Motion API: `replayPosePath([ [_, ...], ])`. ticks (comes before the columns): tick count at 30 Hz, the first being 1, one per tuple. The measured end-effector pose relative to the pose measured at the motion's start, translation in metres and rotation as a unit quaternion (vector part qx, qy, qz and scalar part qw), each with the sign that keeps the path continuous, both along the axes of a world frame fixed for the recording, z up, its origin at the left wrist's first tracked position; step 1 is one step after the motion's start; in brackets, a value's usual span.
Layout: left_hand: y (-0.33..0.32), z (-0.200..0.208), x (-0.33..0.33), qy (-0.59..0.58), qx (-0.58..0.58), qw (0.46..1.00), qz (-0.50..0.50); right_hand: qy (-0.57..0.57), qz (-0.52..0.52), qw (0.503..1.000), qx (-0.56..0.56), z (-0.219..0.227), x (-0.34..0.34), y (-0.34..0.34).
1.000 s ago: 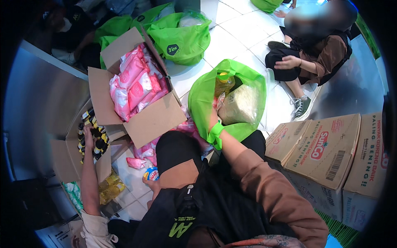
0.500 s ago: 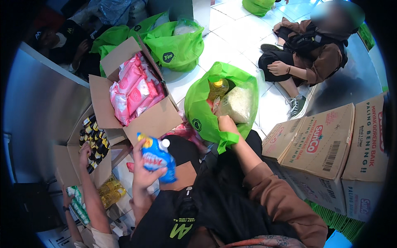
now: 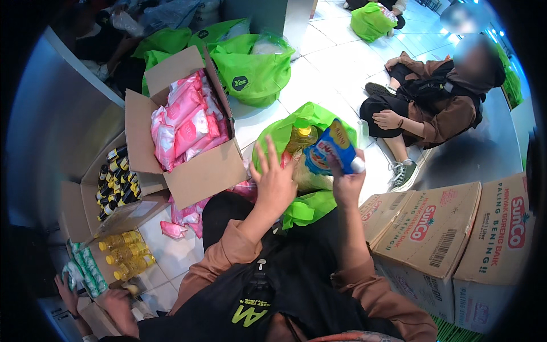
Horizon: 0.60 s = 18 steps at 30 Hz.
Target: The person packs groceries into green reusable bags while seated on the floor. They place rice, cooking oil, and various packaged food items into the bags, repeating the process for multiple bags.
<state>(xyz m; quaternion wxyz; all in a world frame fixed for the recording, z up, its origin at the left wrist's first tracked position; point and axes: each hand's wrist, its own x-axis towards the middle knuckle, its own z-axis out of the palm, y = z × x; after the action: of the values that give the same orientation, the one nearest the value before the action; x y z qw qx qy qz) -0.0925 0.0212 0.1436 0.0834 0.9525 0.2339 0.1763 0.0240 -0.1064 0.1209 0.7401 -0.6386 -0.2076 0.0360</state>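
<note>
My right hand (image 3: pixel 348 185) is closed around a blue spouted pouch (image 3: pixel 331 149) with a white cap, holding it tilted over a green cloth bag (image 3: pixel 263 145). My left hand (image 3: pixel 275 179) is at the bag's near left side, fingers spread, nothing in it. Inside the bag stands a bottle of yellow oil (image 3: pixel 302 138) with a yellow cap. A clear pack of pale grains (image 3: pixel 310 181) lies beside it, partly hidden by the pouch and my hands. The bag's green handle (image 3: pixel 299 212) hangs toward my lap.
Left are an open carton (image 3: pixel 205 179) of pink-and-white packets (image 3: pixel 185 122) and a box of dark yellow-capped bottles (image 3: pixel 118 185). Oil bottles (image 3: pixel 128 253) lie nearer, beside a co-worker's hands (image 3: pixel 118 305). Sealed cartons (image 3: pixel 433 228) stand right; another person (image 3: pixel 439 108) sits beyond.
The blue pouch has passed from my left hand to my right and is now over the bag. My left hand has moved right, empty. The co-worker's arm has drawn back from the dark bottles.
</note>
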Motion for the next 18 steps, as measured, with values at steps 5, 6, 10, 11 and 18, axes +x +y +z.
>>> replayPosePath([
  [5,0.043,-0.033,-0.018,0.066,-0.255,0.964,0.043,-0.228,0.251,0.929,-0.146,-0.058,0.016,0.027],
  [6,0.046,-0.028,-0.020,0.067,-0.280,0.958,0.013,-0.259,0.264,0.896,-0.247,-0.076,0.020,0.027],
  [10,0.051,-0.023,-0.021,0.050,-0.296,0.952,-0.064,-0.429,0.214,0.783,-0.395,-0.115,0.006,0.025],
  [11,0.051,-0.024,-0.022,0.035,-0.301,0.950,-0.069,-0.445,0.247,0.748,-0.425,-0.115,0.006,0.022],
  [18,0.052,-0.027,-0.026,0.016,-0.331,0.942,-0.053,-0.270,0.313,0.847,-0.334,-0.027,0.000,0.036],
])
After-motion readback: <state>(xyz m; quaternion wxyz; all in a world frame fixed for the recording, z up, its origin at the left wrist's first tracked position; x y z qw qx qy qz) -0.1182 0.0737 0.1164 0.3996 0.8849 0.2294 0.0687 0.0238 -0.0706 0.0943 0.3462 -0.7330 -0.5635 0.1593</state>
